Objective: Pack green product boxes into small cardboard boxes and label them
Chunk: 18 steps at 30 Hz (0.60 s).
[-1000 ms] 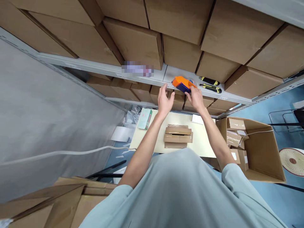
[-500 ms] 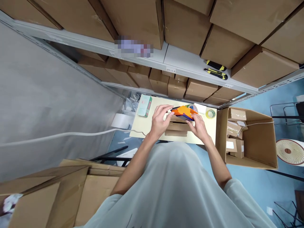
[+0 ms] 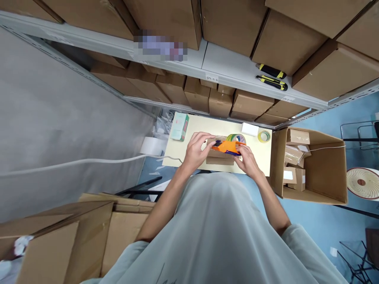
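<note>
An orange item with dark blue and black parts [image 3: 227, 147] is held up between my two hands over the table; its exact kind I cannot make out. My left hand [image 3: 196, 151] pinches its left, black end with thumb and fingers. At its right end, my right hand [image 3: 248, 161] grips it with fingertips and thumb. Just behind the item, a tape roll with a green and purple core [image 3: 240, 138] partly shows. Below the hands a brown cardboard box [image 3: 219, 161] lies on the pale yellow table [image 3: 201, 122], largely covered by the item.
On the table stand a green-and-white box [image 3: 179, 127], a white box [image 3: 250, 129] and a yellow-green tape roll [image 3: 264, 136]. Right of it is an open carton [image 3: 322, 169] with several small parcels. Shelves of cartons rise behind, with utility knives [image 3: 271, 82] on one.
The orange item has tilted and dropped slightly, showing more of its front face and more of the tape roll behind. Both hands keep their hold. The camera view has shifted a little.
</note>
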Each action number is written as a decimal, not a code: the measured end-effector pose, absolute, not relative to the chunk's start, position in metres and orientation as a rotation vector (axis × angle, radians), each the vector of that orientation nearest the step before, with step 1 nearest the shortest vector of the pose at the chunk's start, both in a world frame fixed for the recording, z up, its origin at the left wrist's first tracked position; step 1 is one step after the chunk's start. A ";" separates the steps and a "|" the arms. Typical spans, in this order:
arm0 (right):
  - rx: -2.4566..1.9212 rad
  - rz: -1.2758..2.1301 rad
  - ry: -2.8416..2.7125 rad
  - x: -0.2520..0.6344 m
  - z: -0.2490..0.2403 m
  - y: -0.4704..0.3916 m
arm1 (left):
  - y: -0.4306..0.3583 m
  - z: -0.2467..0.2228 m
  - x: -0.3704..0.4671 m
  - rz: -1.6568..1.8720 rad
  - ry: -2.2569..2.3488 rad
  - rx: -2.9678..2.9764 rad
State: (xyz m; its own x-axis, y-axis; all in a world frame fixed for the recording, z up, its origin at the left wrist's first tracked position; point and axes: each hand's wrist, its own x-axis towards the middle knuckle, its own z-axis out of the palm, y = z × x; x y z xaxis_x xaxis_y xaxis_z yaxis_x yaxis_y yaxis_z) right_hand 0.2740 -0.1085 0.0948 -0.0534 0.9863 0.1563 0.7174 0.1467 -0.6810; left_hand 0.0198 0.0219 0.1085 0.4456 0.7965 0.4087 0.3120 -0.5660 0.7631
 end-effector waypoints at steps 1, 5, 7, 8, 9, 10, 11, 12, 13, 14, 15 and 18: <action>-1.625 0.575 -1.841 0.276 0.096 -0.109 | 0.022 0.109 0.019 1.039 0.914 2.099; -1.657 0.583 -1.846 0.279 0.095 -0.110 | 0.020 0.112 0.017 1.020 0.911 2.121; -1.713 0.597 -1.817 0.277 0.089 -0.111 | 0.018 0.111 0.017 0.995 0.907 2.148; -1.754 0.607 -1.798 0.275 0.085 -0.110 | 0.017 0.111 0.018 0.978 0.904 2.166; -1.802 0.623 -1.778 0.272 0.080 -0.110 | 0.016 0.110 0.018 0.959 0.904 2.185; -1.853 0.647 -1.761 0.269 0.076 -0.110 | 0.014 0.109 0.018 0.940 0.903 2.205; -1.903 0.675 -1.750 0.265 0.071 -0.109 | 0.013 0.107 0.018 0.925 0.899 2.221; -1.947 0.706 -1.744 0.261 0.067 -0.110 | 0.011 0.106 0.017 0.910 0.891 2.232; -1.984 0.734 -1.743 0.257 0.063 -0.110 | 0.008 0.104 0.017 0.893 0.878 2.235; -2.013 0.756 -1.742 0.253 0.060 -0.111 | 0.006 0.102 0.016 0.871 0.862 2.231; -2.038 0.774 -1.742 0.249 0.058 -0.113 | 0.003 0.101 0.014 0.843 0.848 2.219; -2.095 0.821 -1.744 0.239 0.055 -0.120 | -0.002 0.095 0.008 0.748 0.882 2.144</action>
State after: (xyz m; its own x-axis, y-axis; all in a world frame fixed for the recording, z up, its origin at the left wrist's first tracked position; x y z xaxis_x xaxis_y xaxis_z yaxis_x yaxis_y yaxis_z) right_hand 0.2392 -0.1202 0.0552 0.1028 0.9659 -0.2377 0.7987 -0.2226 -0.5591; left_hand 0.0084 -0.0023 0.0955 0.6029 0.7604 0.2413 0.3622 -0.5304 0.7665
